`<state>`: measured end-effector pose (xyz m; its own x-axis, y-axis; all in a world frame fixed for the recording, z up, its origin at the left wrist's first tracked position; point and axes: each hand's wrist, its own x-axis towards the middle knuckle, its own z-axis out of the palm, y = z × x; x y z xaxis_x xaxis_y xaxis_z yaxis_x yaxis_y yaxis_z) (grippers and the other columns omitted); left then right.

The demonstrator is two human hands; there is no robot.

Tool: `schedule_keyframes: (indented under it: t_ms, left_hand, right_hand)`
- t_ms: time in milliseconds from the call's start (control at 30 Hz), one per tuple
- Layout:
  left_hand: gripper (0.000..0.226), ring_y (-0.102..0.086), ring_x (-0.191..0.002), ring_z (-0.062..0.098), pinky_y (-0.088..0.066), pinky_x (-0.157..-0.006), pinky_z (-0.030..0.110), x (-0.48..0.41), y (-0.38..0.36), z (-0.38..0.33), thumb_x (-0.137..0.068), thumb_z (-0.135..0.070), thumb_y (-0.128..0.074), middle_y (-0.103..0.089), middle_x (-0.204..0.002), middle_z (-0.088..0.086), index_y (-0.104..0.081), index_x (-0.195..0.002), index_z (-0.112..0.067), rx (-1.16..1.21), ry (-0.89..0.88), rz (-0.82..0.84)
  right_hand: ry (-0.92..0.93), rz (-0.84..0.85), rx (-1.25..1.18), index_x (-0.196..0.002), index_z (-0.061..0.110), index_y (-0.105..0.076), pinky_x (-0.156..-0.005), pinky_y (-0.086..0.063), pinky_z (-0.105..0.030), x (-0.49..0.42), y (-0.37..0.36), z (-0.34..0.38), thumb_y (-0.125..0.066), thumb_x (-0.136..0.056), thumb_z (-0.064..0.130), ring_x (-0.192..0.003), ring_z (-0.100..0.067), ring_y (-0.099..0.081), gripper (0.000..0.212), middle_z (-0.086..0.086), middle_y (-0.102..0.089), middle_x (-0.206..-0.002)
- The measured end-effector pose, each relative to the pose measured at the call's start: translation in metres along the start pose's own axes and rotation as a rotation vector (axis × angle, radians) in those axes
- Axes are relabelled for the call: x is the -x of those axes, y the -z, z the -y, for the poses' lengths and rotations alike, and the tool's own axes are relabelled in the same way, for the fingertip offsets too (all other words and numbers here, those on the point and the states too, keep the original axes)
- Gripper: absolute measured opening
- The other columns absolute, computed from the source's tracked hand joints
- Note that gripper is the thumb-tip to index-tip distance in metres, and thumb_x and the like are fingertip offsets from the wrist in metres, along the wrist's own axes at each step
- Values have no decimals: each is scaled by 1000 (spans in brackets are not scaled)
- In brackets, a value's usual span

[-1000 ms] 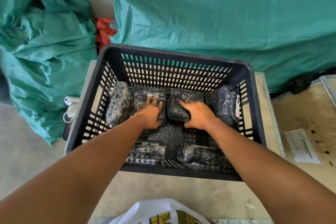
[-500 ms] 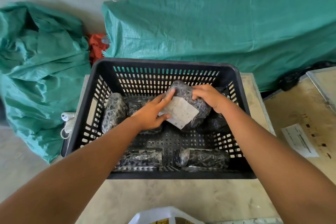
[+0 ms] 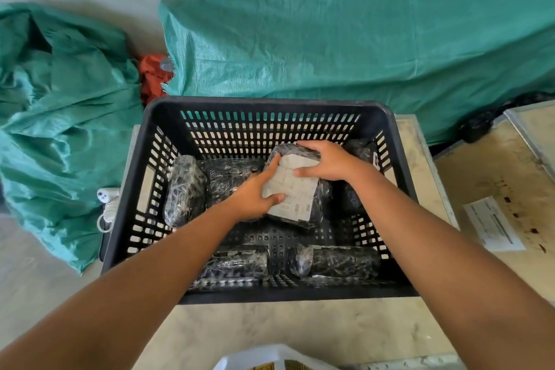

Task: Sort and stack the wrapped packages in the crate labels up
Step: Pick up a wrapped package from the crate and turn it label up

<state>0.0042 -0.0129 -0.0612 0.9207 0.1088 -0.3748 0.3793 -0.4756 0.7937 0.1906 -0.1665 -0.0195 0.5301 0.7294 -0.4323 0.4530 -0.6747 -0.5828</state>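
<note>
head view: left hand (image 3: 253, 197) and right hand (image 3: 326, 163) both clasp one wrapped package (image 3: 295, 186), label up, above the crate (image 3: 270, 105) floor. step: flipping. next, judged: lay it flat beside the back row.

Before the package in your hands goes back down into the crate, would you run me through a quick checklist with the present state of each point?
1. White paper label faces up on the held black film-wrapped package: ok.
2. Left hand and right hand both grip it: ok.
3. Bare floor of the black slotted plastic crate below the package: ok.
4. Labels up on the two wrapped packages at the near wall: not ok, none shows.
5. Label up on the far-left wrapped package: not ok.
</note>
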Motion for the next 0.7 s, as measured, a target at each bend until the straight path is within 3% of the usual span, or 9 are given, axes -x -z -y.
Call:
schedule_keyframes:
  t_ms: [167, 267, 367, 500, 600, 700]
  left_hand:
    - [101, -70, -84, 13, -62, -74, 35, -11, -10, 8, -95, -32, -68, -67, -120, 2, 10, -157, -46, -10, 80, -5]
    - [103, -70, -82, 13, -62, -69, 30, -18, -16, 8, -94, -26, -69, -67, -113, 1, 12, -155, -47, -9, 91, 14]
    - [103, -66, -89, 22, -60, -81, 39, -29, -21, 6, -94, -37, -68, -64, -116, 9, 13, -157, -43, -123, 132, 9]
    - [99, -62, -101, 28, -55, -84, 43, -46, -35, -5, -92, -62, -55, -58, -124, 17, 11, -160, -35, -509, 252, 45]
    - [94, -49, -130, 40, -46, -102, 52, -42, -46, -7, -95, -64, -49, -43, -147, 26, 9, -161, -31, -625, 296, 35]
    - [92, -39, -137, 44, -40, -108, 55, -35, -49, -7, -95, -64, -49, -33, -152, 30, 2, -162, -28, -657, 338, 27]
  right_hand:
    - [-31, 101, 233, -162, 27, -22, -116, -35, -43, -6, -17, -2, -92, -69, 40, -138, -28, -42, 117, -9, -41, -151]
    - [-61, 141, 260, -164, 24, -13, -122, -18, -45, -6, -23, -8, -92, -71, 31, -153, -33, -18, 122, -13, -17, -168]
    - [-105, 151, 350, -163, 21, -12, -123, -16, -51, -5, -29, -9, -89, -76, 24, -155, -39, -6, 117, -13, -1, -171]
    - [-127, 186, 569, -160, 16, -27, -113, -39, -49, -1, -38, -11, -79, -87, 27, -149, -40, -28, 90, -11, -2, -171]
    - [-110, 195, 695, -163, 20, -17, -113, -40, -51, 4, -47, -9, -72, -92, 37, -150, -38, -27, 92, -9, -2, -171]
    - [-97, 185, 708, -164, 23, -16, -113, -39, -52, 4, -48, -7, -71, -92, 40, -152, -36, -23, 91, -7, -3, -172]
